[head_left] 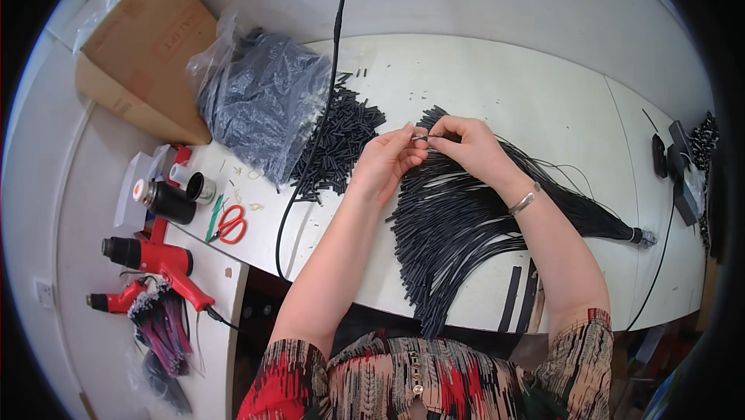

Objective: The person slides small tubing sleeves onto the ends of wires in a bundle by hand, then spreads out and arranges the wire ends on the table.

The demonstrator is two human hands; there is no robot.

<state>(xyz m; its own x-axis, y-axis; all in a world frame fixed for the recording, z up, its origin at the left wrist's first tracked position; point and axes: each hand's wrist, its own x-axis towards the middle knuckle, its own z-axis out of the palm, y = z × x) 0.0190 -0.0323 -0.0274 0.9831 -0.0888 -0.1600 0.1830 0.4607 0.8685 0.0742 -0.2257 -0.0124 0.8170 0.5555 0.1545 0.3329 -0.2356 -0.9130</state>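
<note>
My left hand [390, 158] and my right hand [470, 153] meet fingertip to fingertip over the table. Both are closed in a pinch on a thin dark wire end [423, 137] that spans the small gap between them. Whether a short tube sits on it is too small to tell. Under and beside my hands fans a large bundle of black wires [497, 214], with thicker sleeve-like ends toward the left and near side. The wires gather to a tied end at the right. Left of my left hand lies a heap of short black tubes [335, 144].
A clear plastic bag of black pieces [268, 98] and a cardboard box [147, 51] stand far left. Nearer are red-handled scissors [231, 224], a black flask [171, 201] and a red heat gun [159, 258]. A black cable [334, 71] hangs across the table. Black adapters [683, 195] lie far right.
</note>
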